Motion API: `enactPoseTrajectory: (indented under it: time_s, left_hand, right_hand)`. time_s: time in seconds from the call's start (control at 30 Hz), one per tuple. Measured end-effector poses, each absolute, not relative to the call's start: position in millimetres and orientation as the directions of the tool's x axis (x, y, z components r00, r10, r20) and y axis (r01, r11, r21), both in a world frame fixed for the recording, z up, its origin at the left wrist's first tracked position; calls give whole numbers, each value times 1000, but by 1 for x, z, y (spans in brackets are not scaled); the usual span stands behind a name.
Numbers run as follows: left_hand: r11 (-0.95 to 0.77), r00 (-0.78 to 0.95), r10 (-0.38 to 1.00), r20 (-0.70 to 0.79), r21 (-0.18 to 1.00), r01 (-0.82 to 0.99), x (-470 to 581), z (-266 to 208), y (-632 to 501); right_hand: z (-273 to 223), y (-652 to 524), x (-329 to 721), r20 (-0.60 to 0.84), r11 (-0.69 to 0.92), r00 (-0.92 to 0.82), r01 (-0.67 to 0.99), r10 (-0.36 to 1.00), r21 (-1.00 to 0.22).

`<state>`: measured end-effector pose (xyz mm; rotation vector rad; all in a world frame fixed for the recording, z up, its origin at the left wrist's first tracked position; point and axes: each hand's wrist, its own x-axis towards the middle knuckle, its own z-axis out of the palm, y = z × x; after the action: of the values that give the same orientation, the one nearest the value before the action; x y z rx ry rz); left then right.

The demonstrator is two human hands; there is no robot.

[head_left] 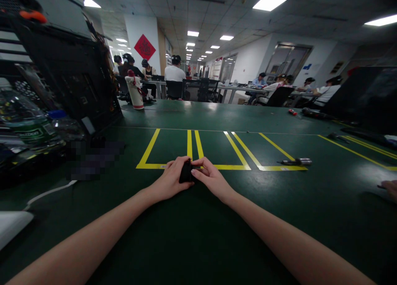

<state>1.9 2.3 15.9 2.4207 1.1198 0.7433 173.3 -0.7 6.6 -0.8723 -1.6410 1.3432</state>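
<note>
Near the middle of the green table (198,235), my left hand (173,178) is closed around a small black block-like part (185,172), whose exact kind I cannot make out. The fingers of my right hand (209,177) are pinched together against the part's right side. A sliver of something shows between them, too small to name. Both hands rest low, just in front of the yellow tape lines (217,167). To the right, a screwdriver-like tool (297,161) with a shiny metal body and dark shaft lies across the tape.
An open black computer case (71,74) stands at the left, with plastic bottles (27,119) before it. A white cup-shaped container (135,90) stands at the far edge. At the right edge appears another person's hand (390,189). Several people sit at tables beyond.
</note>
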Motion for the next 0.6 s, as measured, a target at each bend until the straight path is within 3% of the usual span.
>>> enactPoseTrajectory:
  time_s: [0.3,0.6]
  left_hand:
    - [-617,544,778,312,537,575,2,13,4]
    - [-615,547,781,302,531,583,2,14,3]
  right_hand:
    - [5,3,174,122,185,-400,122,908,-975]
    - [6,0,173,183,203,-417,4,891,-979]
